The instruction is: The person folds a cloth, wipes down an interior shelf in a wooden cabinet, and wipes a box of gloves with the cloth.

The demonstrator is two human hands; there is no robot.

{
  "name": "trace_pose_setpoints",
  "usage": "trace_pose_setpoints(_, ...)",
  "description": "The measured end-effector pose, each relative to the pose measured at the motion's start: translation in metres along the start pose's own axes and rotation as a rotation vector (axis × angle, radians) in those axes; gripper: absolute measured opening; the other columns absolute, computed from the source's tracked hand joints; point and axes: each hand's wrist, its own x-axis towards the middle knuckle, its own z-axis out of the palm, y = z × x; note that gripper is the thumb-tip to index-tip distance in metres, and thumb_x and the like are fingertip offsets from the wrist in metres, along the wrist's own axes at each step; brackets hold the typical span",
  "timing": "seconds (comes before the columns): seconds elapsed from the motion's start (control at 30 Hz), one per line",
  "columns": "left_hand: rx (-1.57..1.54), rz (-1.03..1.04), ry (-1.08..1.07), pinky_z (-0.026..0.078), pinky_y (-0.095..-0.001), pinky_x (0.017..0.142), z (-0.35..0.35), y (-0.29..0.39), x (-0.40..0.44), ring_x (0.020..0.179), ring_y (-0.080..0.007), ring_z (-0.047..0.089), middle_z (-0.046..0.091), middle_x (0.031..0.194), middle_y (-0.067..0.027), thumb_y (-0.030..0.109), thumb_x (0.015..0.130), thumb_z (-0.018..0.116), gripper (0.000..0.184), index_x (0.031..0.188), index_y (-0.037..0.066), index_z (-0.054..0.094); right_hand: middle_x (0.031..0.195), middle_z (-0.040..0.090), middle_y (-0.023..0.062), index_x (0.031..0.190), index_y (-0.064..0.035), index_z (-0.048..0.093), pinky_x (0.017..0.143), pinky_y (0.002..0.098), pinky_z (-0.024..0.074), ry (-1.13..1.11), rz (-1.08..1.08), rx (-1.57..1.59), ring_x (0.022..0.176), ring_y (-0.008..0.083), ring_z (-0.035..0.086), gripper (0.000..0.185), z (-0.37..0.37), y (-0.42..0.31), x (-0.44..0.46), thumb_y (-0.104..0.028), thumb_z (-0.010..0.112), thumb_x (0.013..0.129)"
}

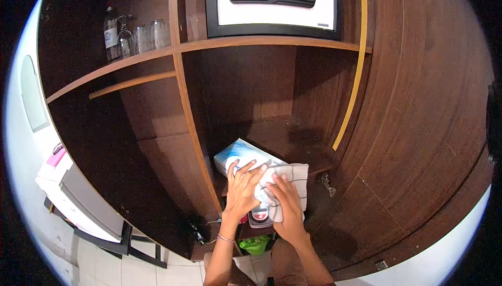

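A white and blue box (pixel 243 152) lies on the lower shelf of a dark wooden cabinet, tilted toward the front edge. My left hand (pixel 244 185) rests on its near part, fingers spread over the surface. To the right, my right hand (pixel 285 198) presses a light cloth with dark stripes (pixel 299 176) against the box's right part, its fingers on top of the cloth. Part of the box is hidden under the hands and cloth. Just below the hands, a small round-faced item with red and white (pixel 259 214) is partly visible.
Above is a safe with a keypad (pixel 272 3). Glasses (pixel 151 34) and a bottle (pixel 110 35) stand on the upper left shelf. A yellow strip (pixel 355 71) hangs at the right. Below lies a green bag (pixel 254 244); a white cabinet (pixel 86 197) stands at the left.
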Motion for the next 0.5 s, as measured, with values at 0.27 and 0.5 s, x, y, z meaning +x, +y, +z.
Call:
trace_pose_setpoints(0.27, 0.065, 0.029, -0.020, 0.025, -0.0617, 0.120, 0.002, -0.004, -0.003, 0.129, -0.0307, 0.055, 0.066, 0.121, -0.0143, 0.032, 0.072, 0.086, 0.102, 0.157, 0.012, 0.034, 0.155, 0.050, 0.0132, 0.139, -0.0101, 0.057, 0.126, 0.0576, 0.0193, 0.045, -0.024, 0.009, 0.152, 0.0375, 0.035, 0.060, 0.002, 0.030, 0.018, 0.000, 0.060, 0.080)
trace_pose_setpoints(0.5, 0.065, 0.053, 0.004, 0.026, -0.0602, 0.120, 0.002, -0.003, 0.001, 0.129, -0.0300, 0.056, 0.068, 0.120, -0.0113, 0.034, 0.071, 0.087, 0.104, 0.157, 0.010, 0.034, 0.167, 0.025, 0.0234, 0.156, -0.0022, 0.034, 0.127, 0.0577, 0.0163, 0.058, 0.086, 0.009, 0.155, 0.0470, 0.020, 0.080, 0.017, 0.022, -0.004, -0.005, 0.066, 0.083)
